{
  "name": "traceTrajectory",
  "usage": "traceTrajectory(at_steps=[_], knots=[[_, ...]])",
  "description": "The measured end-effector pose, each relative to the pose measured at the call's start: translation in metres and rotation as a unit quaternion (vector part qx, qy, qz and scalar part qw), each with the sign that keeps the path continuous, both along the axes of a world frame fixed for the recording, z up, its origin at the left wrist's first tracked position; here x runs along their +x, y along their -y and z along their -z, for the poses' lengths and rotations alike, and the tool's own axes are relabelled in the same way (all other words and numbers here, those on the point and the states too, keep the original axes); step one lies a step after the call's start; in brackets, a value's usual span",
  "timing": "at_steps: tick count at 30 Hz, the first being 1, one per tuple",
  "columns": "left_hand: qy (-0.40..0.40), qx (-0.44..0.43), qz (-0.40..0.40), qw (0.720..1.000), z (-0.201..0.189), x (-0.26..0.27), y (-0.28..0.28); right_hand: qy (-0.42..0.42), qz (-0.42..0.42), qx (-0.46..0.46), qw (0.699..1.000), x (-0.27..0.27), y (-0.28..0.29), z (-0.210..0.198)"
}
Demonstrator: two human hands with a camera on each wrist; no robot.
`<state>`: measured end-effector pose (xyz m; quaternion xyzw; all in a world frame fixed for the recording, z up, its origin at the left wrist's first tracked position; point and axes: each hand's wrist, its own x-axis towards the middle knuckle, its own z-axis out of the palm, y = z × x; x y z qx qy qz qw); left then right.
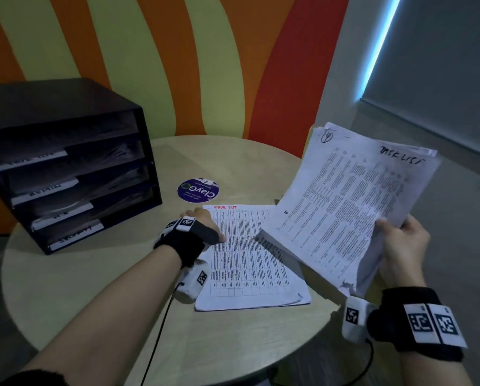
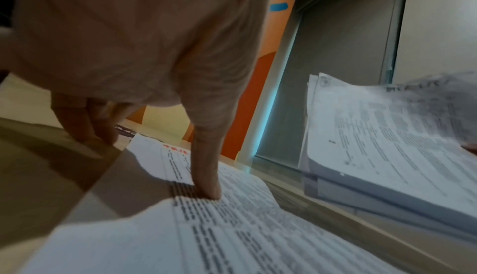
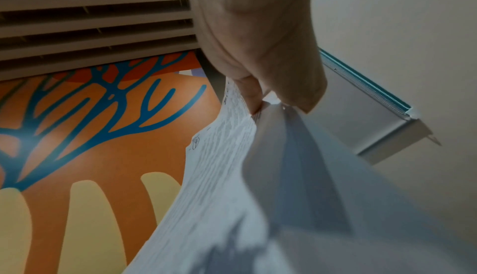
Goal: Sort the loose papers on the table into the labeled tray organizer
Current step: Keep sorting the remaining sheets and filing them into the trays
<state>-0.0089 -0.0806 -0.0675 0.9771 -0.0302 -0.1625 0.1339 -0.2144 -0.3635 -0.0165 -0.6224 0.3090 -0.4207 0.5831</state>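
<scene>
The right hand (image 1: pixel 403 246) grips a thick stack of papers (image 1: pixel 350 201) by its near right edge, thumb on top, the other fingers hidden behind the sheets. The stack is held up off the table, tilted, out past the right edge of the round table (image 1: pixel 94 288). Its top page carries dense printed columns and a handwritten black heading that seems to read "TASK LIST"; the fine print is too small to read. In the right wrist view the pages curl and blur, and only the pinching thumb and one finger show.

The left hand (image 1: pixel 202 221) rests with fingers straight, the thumb pressing the left margin of a single sheet (image 1: pixel 247 260) lying flat near the table's middle. That sheet shows a printed grid and a red heading, partly overlapped by the raised stack. A glove and wrist strap cover much of the hand from above.

Beyond the sheet lies a round purple sticker (image 1: pixel 198 190). At the far left edge stands the black tray organizer (image 1: pixel 66 162), four tiers with white label strips whose writing is upside down and hard to read. Bare tabletop lies between the organizer and the sheet.
</scene>
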Motion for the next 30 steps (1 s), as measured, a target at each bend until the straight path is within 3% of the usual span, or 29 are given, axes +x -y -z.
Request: traceTrajectory(at_steps=[6,15,22,25,27,30], knots=[[-0.008,-0.050,0.020,0.999,0.005,0.012,-0.003,0.006,0.008,0.012,1.000,-0.001,0.004,0.000],[0.003,-0.001,0.045,0.999,0.006,0.014,0.001,-0.013,0.004,0.016,1.000,0.003,0.004,0.004],[0.026,-0.015,0.067,0.997,0.009,0.006,0.002,-0.018,-0.004,0.016,1.000,0.003,-0.002,0.004],[0.053,-0.080,0.073,0.993,0.007,0.007,0.000,-0.020,-0.008,0.013,1.000,0.002,-0.005,0.004],[0.104,-0.178,0.046,0.977,-0.001,0.008,-0.007,-0.020,-0.010,0.020,1.000,0.000,-0.006,0.004],[0.175,-0.381,-0.020,0.908,-0.027,0.013,-0.030,-0.028,-0.005,0.028,0.999,-0.001,-0.003,0.006]])
